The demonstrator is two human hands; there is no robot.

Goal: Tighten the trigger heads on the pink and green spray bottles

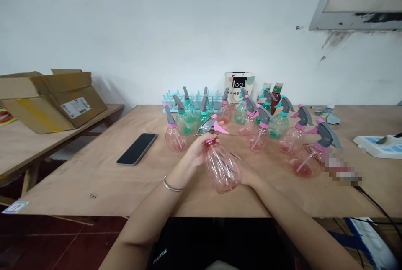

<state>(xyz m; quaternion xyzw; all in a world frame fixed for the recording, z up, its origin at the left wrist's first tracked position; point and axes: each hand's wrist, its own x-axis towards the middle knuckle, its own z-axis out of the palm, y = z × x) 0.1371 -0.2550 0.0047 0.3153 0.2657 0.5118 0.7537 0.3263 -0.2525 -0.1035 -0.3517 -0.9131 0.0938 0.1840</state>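
Observation:
A clear pink spray bottle (222, 167) with a grey and pink trigger head is tilted above the near part of the table, its base towards me. Wrapped round its neck, just under the trigger head, is my left hand (199, 149). My right hand (246, 172) is against the far right side of the bottle's body; its fingers are mostly hidden behind the clear plastic. Left of the held bottle stands another pink spray bottle (176, 137). Several pink and green spray bottles stand to the right, among them a pink one (304, 163) nearest me.
A black phone (137, 149) lies left on the table. Behind the bottles are pale blue racks (209, 101), a printed bag (232, 78) and red-filled bottles (276, 94). A white power strip (372, 146) is at right. An open cardboard box (56, 104) sits on the left table.

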